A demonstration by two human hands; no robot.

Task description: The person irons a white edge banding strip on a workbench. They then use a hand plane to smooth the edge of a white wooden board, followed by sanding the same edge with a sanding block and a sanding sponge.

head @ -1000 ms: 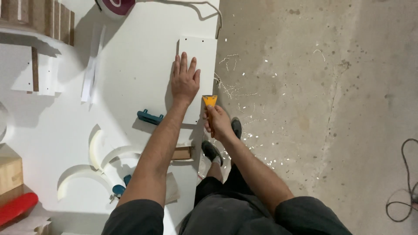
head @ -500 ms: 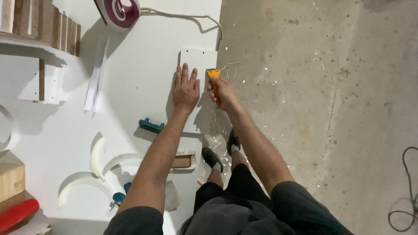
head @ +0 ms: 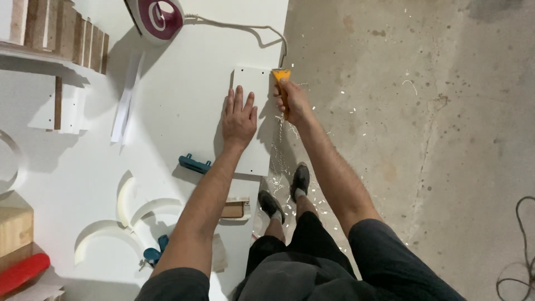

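A white rectangular panel [head: 253, 150] lies flat near the right edge of a white worktable [head: 167, 134]. My left hand [head: 238, 116] presses flat on the panel, fingers spread. My right hand [head: 291, 101] grips a yellow-handled scraper [head: 281, 76] at the panel's far right corner, along its right edge. A thin curled strip of trimmed edging [head: 278, 150] hangs down from the panel's edge below the hand.
A purple and white iron [head: 157, 17] with its cord sits at the table's far end. A teal tool [head: 194, 164], curved white cut-outs [head: 125, 200], wood blocks [head: 14, 229], stacked boards [head: 61, 33] lie on the table. White shavings litter the concrete floor [head: 418, 139] by my shoes [head: 301, 179].
My right hand has slid the scraper along the panel's right edge from the near end to the far corner. My left hand stayed flat on the panel.
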